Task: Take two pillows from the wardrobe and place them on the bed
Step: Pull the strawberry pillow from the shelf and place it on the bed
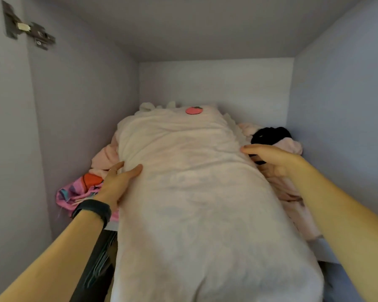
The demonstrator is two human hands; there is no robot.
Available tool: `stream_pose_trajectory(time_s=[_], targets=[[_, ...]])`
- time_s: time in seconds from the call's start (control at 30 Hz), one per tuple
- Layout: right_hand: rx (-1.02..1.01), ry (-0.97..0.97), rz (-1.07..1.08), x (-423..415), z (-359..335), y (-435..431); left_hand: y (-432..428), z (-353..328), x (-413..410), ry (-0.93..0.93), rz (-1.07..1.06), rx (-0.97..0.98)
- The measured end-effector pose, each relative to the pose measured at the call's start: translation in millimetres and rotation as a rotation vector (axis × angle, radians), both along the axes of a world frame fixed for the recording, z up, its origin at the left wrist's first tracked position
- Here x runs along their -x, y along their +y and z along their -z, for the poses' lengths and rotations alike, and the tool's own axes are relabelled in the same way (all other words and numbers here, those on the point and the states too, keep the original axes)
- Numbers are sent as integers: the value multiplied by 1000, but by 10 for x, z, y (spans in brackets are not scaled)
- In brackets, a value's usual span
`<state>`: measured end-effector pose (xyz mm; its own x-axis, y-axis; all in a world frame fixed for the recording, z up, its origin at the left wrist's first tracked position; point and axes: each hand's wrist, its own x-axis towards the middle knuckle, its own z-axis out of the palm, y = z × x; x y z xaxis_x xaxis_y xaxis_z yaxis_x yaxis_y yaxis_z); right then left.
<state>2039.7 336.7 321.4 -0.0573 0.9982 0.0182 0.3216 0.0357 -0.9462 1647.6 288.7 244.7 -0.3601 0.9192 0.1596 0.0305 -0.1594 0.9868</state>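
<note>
No brand, label or readable writing shows anywhere; the only mark is a pink, strawberry-like patch point(194, 110) near the far end of the pillow point(196, 192).

The pillow is long, white and softly wrinkled. It lies lengthwise in the upper compartment of the wardrobe point(336, 105), its far end close to the back wall and its near end hanging out past the front edge of the shelf point(324, 250) toward the camera.

The left hand point(118, 184) is pressed against the pillow's left side, thumb on top of the fabric and fingers tucked along the edge — a grip on the pillow from that flank. A black band point(94, 211) circles the left wrist. The right hand point(268, 156) lies at the pillow's right edge, fingers stretched out flat with the tips touching the fabric; whether it actually grasps the pillow I cannot tell.

Room at the sides is tight. On the left, a pink striped cloth point(74, 195) with an orange patch is bunched between the pillow and the side wall. On the right, pale pink fabric point(288, 188) fills the gap, with a black item point(271, 135) on top of it just behind the right hand. Above the pillow the compartment is open up to its ceiling. A metal hinge point(28, 29) sits on the left wall near the front, well above the pillow.
</note>
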Motion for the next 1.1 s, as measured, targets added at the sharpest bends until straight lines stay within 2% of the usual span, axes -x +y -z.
stream_pose_trajectory(time_s=[0.17,0.37,0.47,0.6,0.83,1.1], targets=[[-13,33,-162,110,-65,175,42,-40,154,-71,85,81],[-220,78,-105,150,-91,117,-158,-163,197,-149,152,8],[-307,100,-106,193,-36,-82,-414,-217,210,-123,192,-41],[-369,175,-130,284,134,-515,-899,-256,283,-16,89,-85],[-335,313,-282,606,907,-1327,-1931,139,603,110,-21,-110],[-123,289,-353,982,2414,-2001,-3112,1398,798,153,-153,54]])
